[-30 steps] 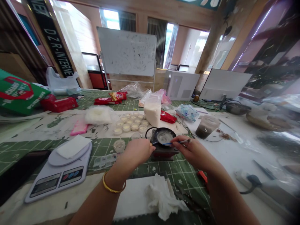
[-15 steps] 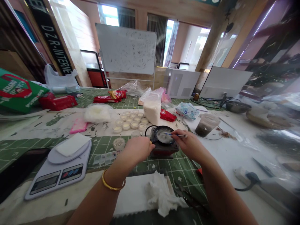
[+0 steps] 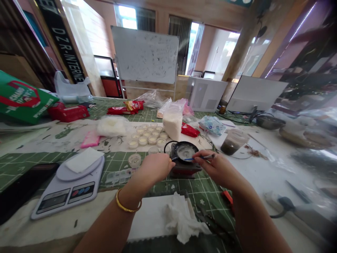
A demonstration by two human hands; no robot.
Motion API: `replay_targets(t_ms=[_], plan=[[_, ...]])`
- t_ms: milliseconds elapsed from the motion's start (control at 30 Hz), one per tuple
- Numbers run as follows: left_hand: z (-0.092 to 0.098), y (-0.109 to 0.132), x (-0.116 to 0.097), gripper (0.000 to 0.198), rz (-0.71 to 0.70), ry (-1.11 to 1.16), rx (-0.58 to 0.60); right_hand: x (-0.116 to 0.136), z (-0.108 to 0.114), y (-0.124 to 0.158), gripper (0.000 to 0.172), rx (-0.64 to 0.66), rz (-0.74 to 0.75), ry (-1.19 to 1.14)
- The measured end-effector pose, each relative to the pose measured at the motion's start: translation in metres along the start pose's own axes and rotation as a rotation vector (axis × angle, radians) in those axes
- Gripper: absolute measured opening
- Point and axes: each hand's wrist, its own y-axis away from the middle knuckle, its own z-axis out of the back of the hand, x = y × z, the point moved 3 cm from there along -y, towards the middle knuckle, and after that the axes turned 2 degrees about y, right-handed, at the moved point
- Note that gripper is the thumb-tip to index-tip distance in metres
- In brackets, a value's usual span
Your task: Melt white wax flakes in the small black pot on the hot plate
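Note:
A small black pan with whitish contents sits on a dark red and black heater. My left hand is closed round the pan's handle, left of the pan. In my right hand is a thin blue stick, pinched between the fingers, its far end over the pan's contents. Several small clear cups with pale contents stand behind and left of the pan. Another clear cup is nearer my left hand.
A kitchen scale bearing white paper lies left. Crumpled tissue rests in front. A bag of white granules stands behind the pan; a cup of dark material is to the right. Red-handled tool lies near my right forearm.
My right hand and the blue stick have shifted slightly down and right; the stick now lies lower over the pan. My left hand keeps its hold. The view has shifted slightly.

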Motion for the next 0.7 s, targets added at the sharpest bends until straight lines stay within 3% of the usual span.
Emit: replay_targets(t_ms=[167, 400, 600, 700], plan=[[-0.001, 0.000, 0.001, 0.039, 0.003, -0.005, -0.008, -0.009, 0.002, -0.007, 0.025, -0.077, -0.087, 0.076], [0.000, 0.001, 0.000, 0.038, 0.000, -0.004, -0.001, -0.002, 0.001, -0.004, 0.024, 0.012, -0.031, -0.091], [0.000, 0.001, 0.001, 0.037, -0.003, -0.003, -0.002, -0.024, 0.009, -0.011, 0.022, -0.277, -0.214, -0.076], [0.000, 0.001, 0.002, 0.037, -0.006, -0.011, -0.013, -0.032, 0.015, -0.011, 0.019, -0.358, -0.234, -0.058]])
